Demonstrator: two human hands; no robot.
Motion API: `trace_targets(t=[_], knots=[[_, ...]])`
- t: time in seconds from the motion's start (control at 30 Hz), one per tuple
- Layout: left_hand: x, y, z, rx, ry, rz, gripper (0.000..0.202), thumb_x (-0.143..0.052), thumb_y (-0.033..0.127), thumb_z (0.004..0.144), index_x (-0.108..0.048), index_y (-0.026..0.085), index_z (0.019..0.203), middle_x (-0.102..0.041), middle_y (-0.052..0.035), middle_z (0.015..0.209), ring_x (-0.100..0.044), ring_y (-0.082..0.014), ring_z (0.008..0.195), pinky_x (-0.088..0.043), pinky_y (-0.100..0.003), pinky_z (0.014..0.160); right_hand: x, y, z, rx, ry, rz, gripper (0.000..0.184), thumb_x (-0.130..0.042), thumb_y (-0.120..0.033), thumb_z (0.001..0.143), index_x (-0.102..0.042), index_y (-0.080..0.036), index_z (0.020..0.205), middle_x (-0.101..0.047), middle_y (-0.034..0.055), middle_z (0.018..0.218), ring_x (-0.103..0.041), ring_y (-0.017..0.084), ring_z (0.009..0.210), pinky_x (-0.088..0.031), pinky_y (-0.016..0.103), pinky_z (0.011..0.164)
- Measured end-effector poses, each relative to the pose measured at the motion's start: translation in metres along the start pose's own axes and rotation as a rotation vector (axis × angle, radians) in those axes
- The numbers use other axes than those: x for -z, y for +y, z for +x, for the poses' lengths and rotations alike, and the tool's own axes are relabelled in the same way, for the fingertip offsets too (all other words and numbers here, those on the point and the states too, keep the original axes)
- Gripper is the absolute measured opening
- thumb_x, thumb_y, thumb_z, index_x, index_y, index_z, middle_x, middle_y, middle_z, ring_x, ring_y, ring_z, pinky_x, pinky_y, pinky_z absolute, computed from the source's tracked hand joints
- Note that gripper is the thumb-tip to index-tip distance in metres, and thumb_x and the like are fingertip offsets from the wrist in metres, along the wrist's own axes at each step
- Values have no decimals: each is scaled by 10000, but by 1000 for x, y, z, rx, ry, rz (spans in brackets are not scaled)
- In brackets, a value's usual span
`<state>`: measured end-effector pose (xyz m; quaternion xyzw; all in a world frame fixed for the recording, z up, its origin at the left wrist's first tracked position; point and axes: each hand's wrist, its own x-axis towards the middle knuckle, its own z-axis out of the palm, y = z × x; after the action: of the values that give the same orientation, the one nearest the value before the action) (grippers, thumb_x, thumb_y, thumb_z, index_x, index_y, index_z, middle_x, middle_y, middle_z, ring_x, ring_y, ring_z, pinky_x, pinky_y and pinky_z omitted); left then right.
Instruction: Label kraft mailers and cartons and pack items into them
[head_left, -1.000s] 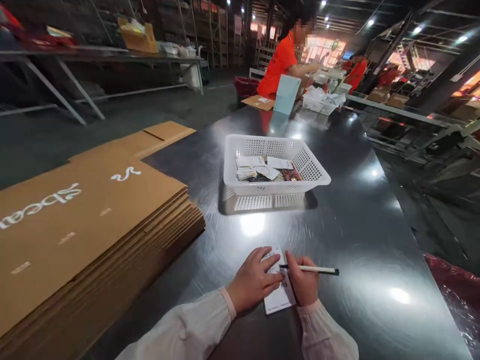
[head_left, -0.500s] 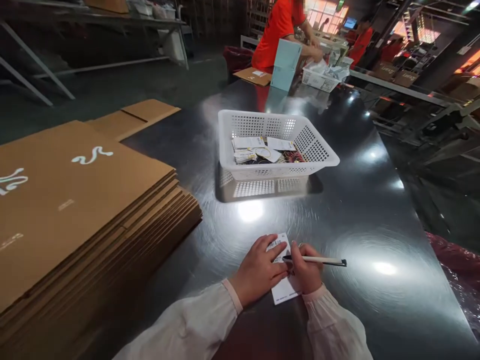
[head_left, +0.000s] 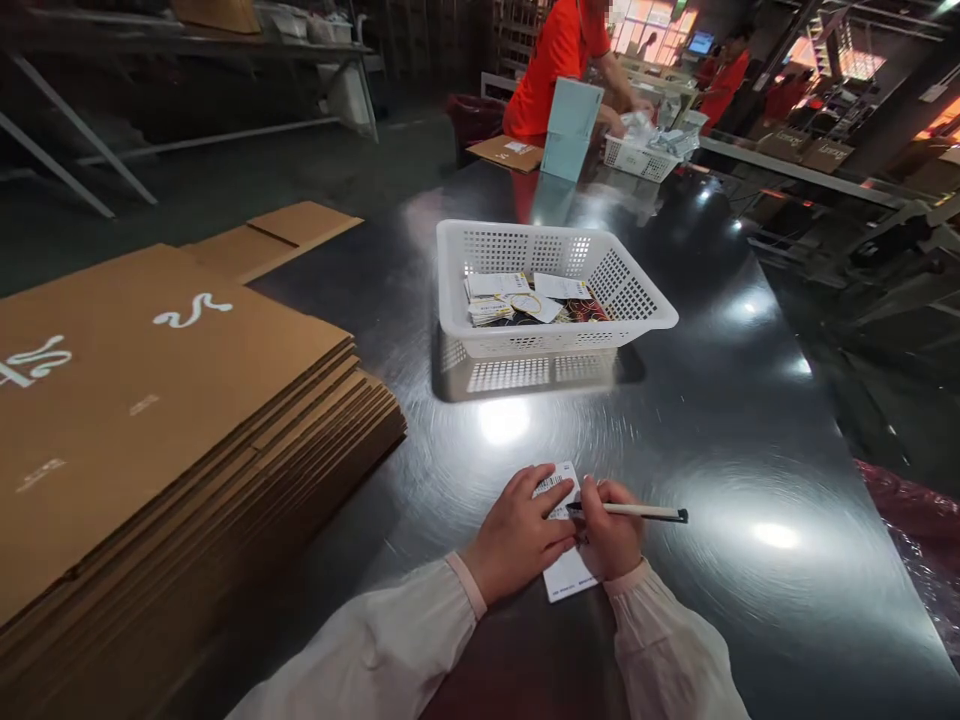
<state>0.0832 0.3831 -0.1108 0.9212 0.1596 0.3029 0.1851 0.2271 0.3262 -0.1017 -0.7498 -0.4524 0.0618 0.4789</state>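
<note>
A small white card [head_left: 564, 577] with a barcode lies on the dark shiny table [head_left: 720, 420] in front of me. My left hand [head_left: 519, 535] rests on the card, fingers flat and holding it down. My right hand [head_left: 611, 540] is closed round a thin white pen [head_left: 645, 512], whose tip touches the card and whose black cap end points right. Beyond them stands a white perforated plastic basket [head_left: 637, 305] with several paper tags and small items inside.
A tall stack of flattened brown cardboard boxes [head_left: 150, 420] fills the left side. At the table's far end a person in an orange shirt [head_left: 559, 60] works beside another white basket [head_left: 637, 160], a pale blue box [head_left: 570, 128] and a flat cardboard piece [head_left: 510, 152]. Red plastic [head_left: 915, 540] hangs at the right edge.
The view tipped downward, so everything sits higher in frame. My hands stay on the card with the pen tip barely shifting. The person at the far end moved their arms over the far basket.
</note>
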Motion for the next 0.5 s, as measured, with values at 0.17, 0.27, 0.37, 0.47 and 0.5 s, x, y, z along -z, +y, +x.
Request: trace_targets(t=[0.17, 0.27, 0.37, 0.47, 0.5], knots=[[0, 0, 0, -14, 12, 0, 176, -597, 340, 886, -727, 289, 991, -612, -33, 1256, -435, -304, 1243, -424, -514, 1009, 0, 0, 0, 0, -19, 28, 438, -507, -396, 811, -294, -244, 460, -346, -64, 405, -360, 95, 396, -327, 268, 452], [1, 0, 0, -8, 14, -2, 173, -595, 337, 886, -725, 295, 992, -612, -28, 1255, -434, -306, 1246, -426, -513, 1008, 0, 0, 1, 12, -13, 13, 436, -506, -383, 814, -296, -240, 460, -343, -63, 412, -360, 95, 399, -322, 268, 457], [1, 0, 0, -6, 4, 1, 177, -593, 329, 887, -722, 295, 1003, -610, -30, 1259, -432, -312, 1249, -427, -519, 1008, 0, 0, 2, 15, 2, 9, 439, -504, -377, 813, -280, -241, 460, -331, -64, 413, -347, 96, 402, -314, 269, 455], [1, 0, 1, -7, -8, 1, 186, -594, 328, 887, -721, 301, 1019, -607, -34, 1265, -426, -311, 1257, -423, -523, 1009, 0, 0, 3, 7, -8, 18, 433, -507, -368, 799, -267, -245, 459, -327, -66, 403, -343, 96, 396, -315, 266, 446], [1, 0, 1, -6, -7, 1, 185, -594, 330, 886, -722, 303, 1017, -606, -34, 1266, -425, -309, 1258, -422, -523, 1010, 0, 0, 3, 7, -12, 20, 433, -509, -371, 796, -268, -245, 458, -327, -66, 401, -343, 97, 394, -316, 266, 446]])
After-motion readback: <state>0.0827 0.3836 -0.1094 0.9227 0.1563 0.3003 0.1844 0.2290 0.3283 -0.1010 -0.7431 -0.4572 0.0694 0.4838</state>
